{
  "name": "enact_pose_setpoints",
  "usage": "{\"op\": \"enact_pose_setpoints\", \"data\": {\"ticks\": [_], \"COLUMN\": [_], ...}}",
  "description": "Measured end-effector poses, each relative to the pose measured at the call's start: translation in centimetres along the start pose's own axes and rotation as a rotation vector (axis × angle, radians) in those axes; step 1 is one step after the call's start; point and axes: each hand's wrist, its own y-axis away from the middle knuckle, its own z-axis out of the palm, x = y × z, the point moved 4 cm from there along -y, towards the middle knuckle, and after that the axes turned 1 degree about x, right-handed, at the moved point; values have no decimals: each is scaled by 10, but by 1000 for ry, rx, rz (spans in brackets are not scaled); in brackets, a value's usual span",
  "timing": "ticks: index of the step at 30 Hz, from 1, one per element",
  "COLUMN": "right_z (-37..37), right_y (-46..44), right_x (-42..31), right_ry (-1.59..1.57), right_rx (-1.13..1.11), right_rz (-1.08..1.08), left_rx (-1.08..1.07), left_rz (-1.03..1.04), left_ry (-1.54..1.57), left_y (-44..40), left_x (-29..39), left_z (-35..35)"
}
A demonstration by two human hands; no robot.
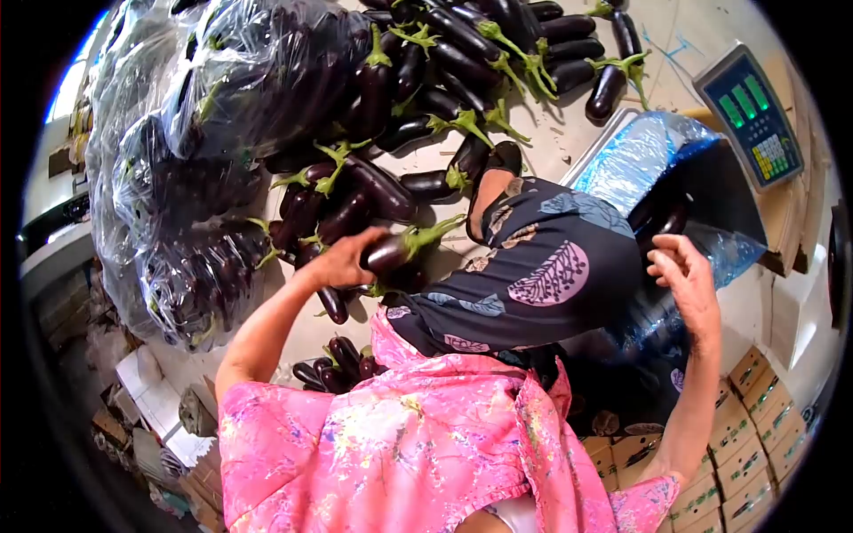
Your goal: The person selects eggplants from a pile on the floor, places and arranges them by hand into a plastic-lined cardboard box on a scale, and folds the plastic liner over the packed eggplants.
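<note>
My left hand [348, 258] is wrapped round a dark purple eggplant [387, 254], whose green stem points right, beside the eggplant pile [378, 188] on the floor. On the other side of my lap, my right hand [677, 266] is raised with its fingers apart and nothing in them. Near it lies an open blue-tinted plastic bag [646, 160], with dark eggplants [665, 216] partly visible inside the black area beside it. The bag's lower part is hidden by my knee.
Clear plastic bags of eggplants [160, 178] stand at the left. A scale display [748, 115] with green digits rises at the upper right. Cardboard boxes [737, 444] are at the lower right. More eggplants [333, 366] lie left of my lap.
</note>
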Motion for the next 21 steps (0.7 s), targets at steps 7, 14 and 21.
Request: {"op": "enact_pose_setpoints", "data": {"ticks": [7,14,21], "right_z": [21,27,23], "right_y": [-5,-12,-14], "right_x": [-1,9,15], "right_ry": [194,254,200], "right_rx": [4,9,1], "right_rz": [-80,-26,-13], "left_rx": [365,463,667], "left_rz": [199,-43,24], "left_ry": [-394,-766,-448], "left_y": [-47,-189,-152], "left_x": [-10,-13,-1], "left_z": [32,37,-11]}}
